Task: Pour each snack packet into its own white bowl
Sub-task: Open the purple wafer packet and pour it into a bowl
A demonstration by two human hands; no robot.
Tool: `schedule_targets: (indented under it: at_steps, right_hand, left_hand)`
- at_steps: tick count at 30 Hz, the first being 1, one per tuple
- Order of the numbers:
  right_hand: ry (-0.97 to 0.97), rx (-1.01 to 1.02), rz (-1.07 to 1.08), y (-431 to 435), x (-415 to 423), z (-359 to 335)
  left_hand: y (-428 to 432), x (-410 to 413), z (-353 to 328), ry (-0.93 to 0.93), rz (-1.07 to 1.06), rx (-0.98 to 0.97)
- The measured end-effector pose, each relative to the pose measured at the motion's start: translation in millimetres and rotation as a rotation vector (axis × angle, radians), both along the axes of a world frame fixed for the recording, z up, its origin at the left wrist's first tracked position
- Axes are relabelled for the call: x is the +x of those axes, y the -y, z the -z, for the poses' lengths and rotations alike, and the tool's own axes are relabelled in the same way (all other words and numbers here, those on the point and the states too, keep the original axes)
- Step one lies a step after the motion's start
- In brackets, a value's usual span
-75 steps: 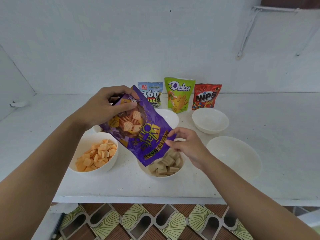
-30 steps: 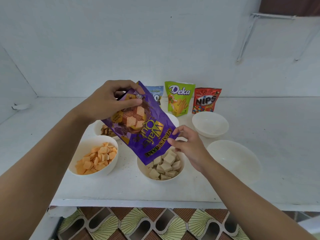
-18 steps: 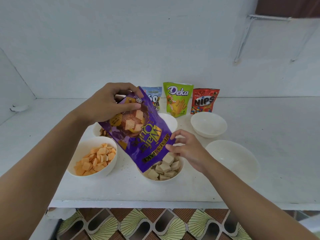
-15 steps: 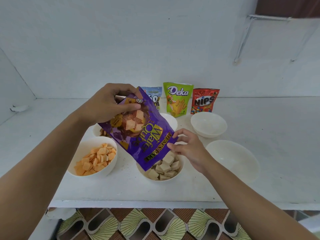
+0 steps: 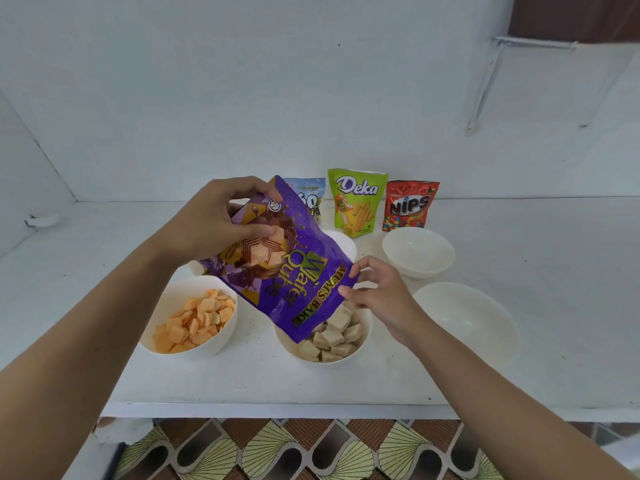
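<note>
Purple wafer packet (image 5: 287, 271), upside down and tilted, up in the air over the middle of the white table (image 5: 242, 382). Left hand (image 5: 214, 223) at the packet's 11 o'clock end, fingers and thumb curled tight round it. Right hand (image 5: 377, 292) at the packet's 4 o'clock edge, thumb and first finger pinching the corner there. Low end of the packet right over the cube bowl (image 5: 362, 346), a white bowl with pale brown cubes (image 5: 332, 339) inside, and hiding that bowl's 11 o'clock side. Cannot tell if touching the cubes or just above them.

At 9 o'clock from the cube bowl, well apart, the orange bowl (image 5: 221, 341), white too, full of orange pieces (image 5: 194, 323). At 3 o'clock, a big empty bowl (image 5: 467, 317). At 1 o'clock, farther back, a small empty bowl (image 5: 419, 251). Peeking out behind the packet at 12 o'clock, the hidden bowl (image 5: 346, 242), only its white rim showing.

Three more packets standing up in a row by the back wall: blue packet (image 5: 311, 197) half hidden behind the purple one, green Deka packet (image 5: 356, 202) next, red Nips packet (image 5: 410, 206) at the 3 o'clock end.
</note>
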State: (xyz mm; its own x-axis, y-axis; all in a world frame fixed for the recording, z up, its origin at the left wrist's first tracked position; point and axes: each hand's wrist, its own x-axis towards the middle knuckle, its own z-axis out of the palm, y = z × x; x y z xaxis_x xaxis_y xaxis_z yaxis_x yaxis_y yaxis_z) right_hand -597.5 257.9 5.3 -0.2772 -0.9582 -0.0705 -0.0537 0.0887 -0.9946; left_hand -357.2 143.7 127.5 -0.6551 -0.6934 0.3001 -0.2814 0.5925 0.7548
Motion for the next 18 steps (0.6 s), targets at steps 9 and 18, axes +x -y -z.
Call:
schedule_targets:
  at_steps: [9,18]
  right_hand:
    - [0.013,-0.005,0.052,1,5,1]
    - [-0.144,-0.203,-0.027,1,1,-17]
  left_hand:
    - [-3,-6,3,-0.011,-0.006,-0.06]
    - [-8,-18,-3,0.137,0.145,-0.034]
